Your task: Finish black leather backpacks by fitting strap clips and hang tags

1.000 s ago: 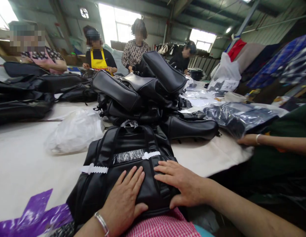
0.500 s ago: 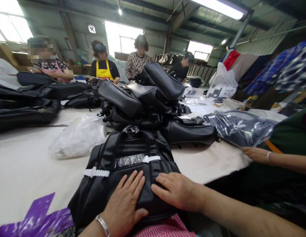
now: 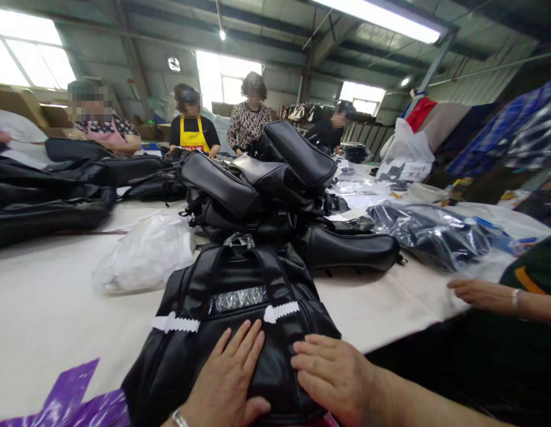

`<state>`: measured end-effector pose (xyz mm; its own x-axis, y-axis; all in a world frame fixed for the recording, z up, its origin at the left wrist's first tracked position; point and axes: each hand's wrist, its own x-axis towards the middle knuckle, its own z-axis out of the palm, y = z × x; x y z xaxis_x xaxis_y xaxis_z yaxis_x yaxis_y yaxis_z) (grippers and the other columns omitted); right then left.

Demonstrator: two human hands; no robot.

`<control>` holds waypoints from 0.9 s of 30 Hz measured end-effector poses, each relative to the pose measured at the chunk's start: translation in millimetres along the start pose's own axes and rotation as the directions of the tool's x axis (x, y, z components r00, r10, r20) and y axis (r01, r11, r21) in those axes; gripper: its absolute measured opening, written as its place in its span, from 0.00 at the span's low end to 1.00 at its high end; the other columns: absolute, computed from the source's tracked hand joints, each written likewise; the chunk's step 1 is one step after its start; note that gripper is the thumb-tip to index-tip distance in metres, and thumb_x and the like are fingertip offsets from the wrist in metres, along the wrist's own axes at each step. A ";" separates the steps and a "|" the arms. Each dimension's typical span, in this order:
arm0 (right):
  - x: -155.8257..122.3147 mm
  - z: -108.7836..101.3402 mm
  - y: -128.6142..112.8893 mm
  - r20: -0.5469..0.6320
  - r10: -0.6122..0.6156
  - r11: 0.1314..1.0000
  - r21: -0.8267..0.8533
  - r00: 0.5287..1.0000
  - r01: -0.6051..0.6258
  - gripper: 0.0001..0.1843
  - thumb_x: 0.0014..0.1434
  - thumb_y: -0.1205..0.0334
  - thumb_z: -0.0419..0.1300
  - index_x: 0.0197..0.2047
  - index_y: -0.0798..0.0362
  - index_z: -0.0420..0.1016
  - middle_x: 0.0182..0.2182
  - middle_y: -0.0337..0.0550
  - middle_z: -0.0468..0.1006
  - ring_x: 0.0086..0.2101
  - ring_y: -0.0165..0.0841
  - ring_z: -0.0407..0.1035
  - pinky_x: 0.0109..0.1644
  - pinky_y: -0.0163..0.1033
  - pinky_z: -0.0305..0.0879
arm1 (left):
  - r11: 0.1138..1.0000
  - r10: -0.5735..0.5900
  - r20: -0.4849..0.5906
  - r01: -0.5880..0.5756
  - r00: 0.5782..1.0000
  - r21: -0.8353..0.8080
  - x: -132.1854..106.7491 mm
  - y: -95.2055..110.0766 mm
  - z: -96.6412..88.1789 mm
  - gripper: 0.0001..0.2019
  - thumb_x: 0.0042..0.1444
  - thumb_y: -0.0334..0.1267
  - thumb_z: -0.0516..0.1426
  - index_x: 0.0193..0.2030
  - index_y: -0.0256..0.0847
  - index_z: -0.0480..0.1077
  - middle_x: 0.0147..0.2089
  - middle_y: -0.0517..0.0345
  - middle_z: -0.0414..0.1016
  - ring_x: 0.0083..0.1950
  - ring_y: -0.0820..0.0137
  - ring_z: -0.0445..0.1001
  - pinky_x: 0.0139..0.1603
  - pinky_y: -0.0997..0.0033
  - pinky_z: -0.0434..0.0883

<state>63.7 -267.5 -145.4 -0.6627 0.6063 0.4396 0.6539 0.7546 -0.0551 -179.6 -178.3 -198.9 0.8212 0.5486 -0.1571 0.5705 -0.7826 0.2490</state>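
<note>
A black leather-look backpack lies in front of me at the table's near edge, its strap side facing up. White zigzag-edged wraps sit around its two straps, and clear plastic covers a patch between them and its top handle. My left hand rests flat on the middle of the bag, fingers stretched out and thumb apart. On the bag's right side lies my right hand, its fingers extended over the lower part of the right strap. Neither hand grips anything.
A pile of black bags stands just beyond the backpack. Crumpled white plastic lies left, purple plastic at lower left. At right, a co-worker's hand is near a plastic-wrapped dark bag. Several people work across the table.
My right hand has slid slightly right and down on the backpack. My left hand stays flat on it. The co-worker's hand has come away from the plastic-wrapped bag's edge.
</note>
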 end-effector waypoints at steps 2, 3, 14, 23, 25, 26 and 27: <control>-11.2 12.2 -1.0 0.007 -0.006 1.000 -0.008 1.000 0.006 0.14 0.63 0.67 0.47 0.42 0.58 0.74 0.42 0.49 0.82 0.49 0.36 0.73 0.58 0.43 0.65 | 1.000 -0.007 0.011 0.007 1.000 -0.003 1.7 1.3 0.3 0.46 0.48 0.51 0.64 0.71 0.44 0.48 0.73 0.54 0.35 0.73 0.53 0.40 0.70 0.42 0.48; -15.8 18.4 -0.7 0.017 0.004 1.000 -0.010 1.000 -0.004 0.14 0.63 0.67 0.47 0.42 0.57 0.74 0.42 0.48 0.82 0.49 0.36 0.73 0.58 0.43 0.65 | 1.000 -0.009 0.017 0.009 1.000 -0.007 1.8 2.6 -0.2 0.46 0.48 0.51 0.64 0.70 0.44 0.48 0.73 0.54 0.35 0.73 0.53 0.40 0.70 0.42 0.48; -25.2 31.5 2.4 -0.031 0.025 1.000 0.003 0.999 -0.025 0.15 0.65 0.66 0.46 0.41 0.58 0.74 0.44 0.47 0.81 0.48 0.35 0.74 0.60 0.42 0.66 | 0.756 -0.259 -0.019 0.191 0.966 -0.627 34.0 -7.5 -89.2 0.22 0.55 0.52 0.58 0.52 0.42 0.74 0.54 0.46 0.76 0.58 0.52 0.72 0.62 0.51 0.64; -23.3 31.0 6.9 -0.108 0.036 0.999 0.043 0.993 -0.032 0.14 0.66 0.69 0.46 0.37 0.56 0.73 0.40 0.43 0.82 0.47 0.31 0.74 0.61 0.38 0.64 | 0.184 -0.649 0.154 0.350 0.745 -0.919 186.1 -53.2 -84.9 0.20 0.65 0.50 0.50 0.50 0.35 0.69 0.44 0.49 0.77 0.39 0.68 0.78 0.40 0.64 0.77; -23.9 26.4 8.1 -0.081 0.027 0.997 0.068 0.996 -0.021 0.15 0.66 0.69 0.45 0.38 0.57 0.73 0.40 0.43 0.82 0.48 0.32 0.74 0.62 0.38 0.62 | 0.262 -0.740 0.073 0.386 0.669 -0.885 201.4 -62.0 -73.7 0.16 0.64 0.46 0.54 0.51 0.36 0.69 0.47 0.51 0.75 0.42 0.67 0.76 0.42 0.62 0.76; -24.6 24.9 8.6 -0.065 0.027 0.997 0.076 0.998 -0.022 0.15 0.66 0.69 0.45 0.38 0.57 0.73 0.41 0.43 0.82 0.48 0.32 0.74 0.63 0.39 0.62 | 0.311 -0.768 0.025 0.407 0.640 -0.859 206.2 -66.5 -68.1 0.15 0.63 0.44 0.56 0.50 0.37 0.69 0.48 0.51 0.74 0.44 0.66 0.76 0.44 0.61 0.75; -25.7 24.7 9.0 -0.057 0.029 0.997 0.079 0.998 -0.024 0.15 0.67 0.69 0.45 0.39 0.57 0.73 0.41 0.44 0.82 0.49 0.32 0.74 0.63 0.40 0.61 | 0.365 -0.785 -0.028 0.425 0.619 -0.828 209.5 -70.8 -62.6 0.14 0.62 0.44 0.57 0.50 0.38 0.70 0.48 0.51 0.74 0.46 0.65 0.75 0.46 0.60 0.75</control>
<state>77.6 -270.1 -179.4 -0.6216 0.6125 0.4883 0.6389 0.7571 -0.1365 -48.8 10.4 -189.6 0.0596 0.9623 -0.2656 0.5464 0.1912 0.8154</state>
